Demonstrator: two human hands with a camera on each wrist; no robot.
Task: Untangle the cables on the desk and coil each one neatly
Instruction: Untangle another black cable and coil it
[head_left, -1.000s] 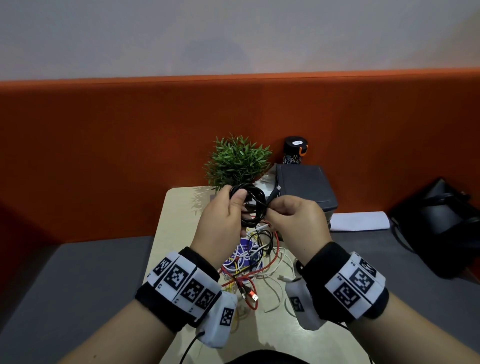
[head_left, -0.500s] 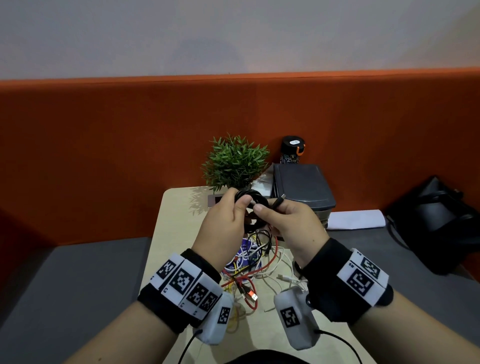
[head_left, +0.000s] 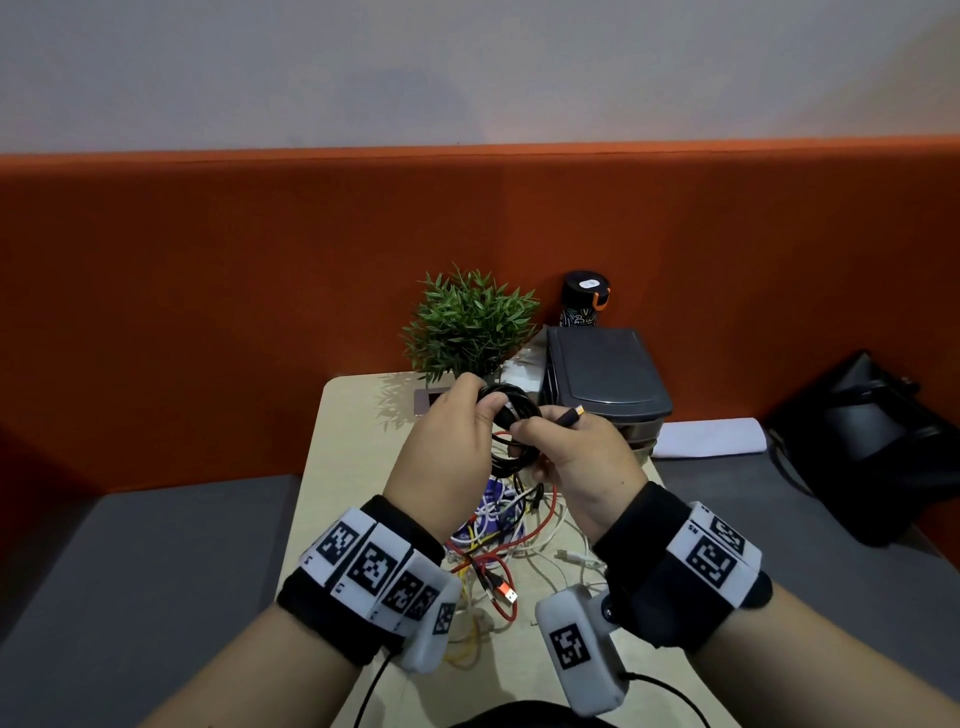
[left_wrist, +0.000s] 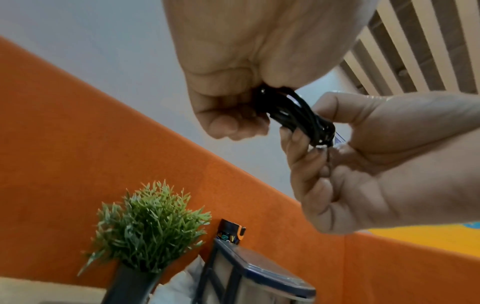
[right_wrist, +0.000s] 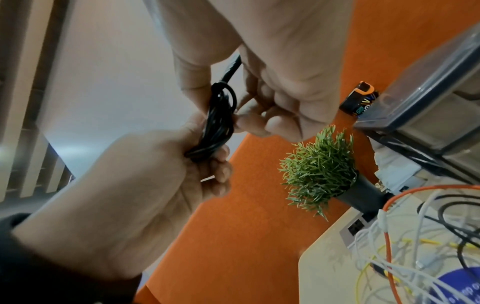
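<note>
— Finishing off the black cable: we have it bundled in a small coil, held up above the worktop, in front of the plant. Left hand is clamped round one side of the coil, thumb over the top.

— And the right hand?

— It pinches the free end, with the plug sticking out past the fingers toward the grey box. In the right wrist view we see a small loop of that tail going round the bundle, so we judge the step as tying off the coil, not winding any more.

— Next move?

— We'd say the tail needs tucking through or round the loops and pulling snug, while the left hand keeps the loops from springing apart. Then we set the coil down away from the heap.

— The rest of the task?

— Mostly undone, we think. The tangle of red, white, yellow and black cables lies on the worktop below our wrists, over a blue round thing. We can't tell how many cables are in it.
</note>
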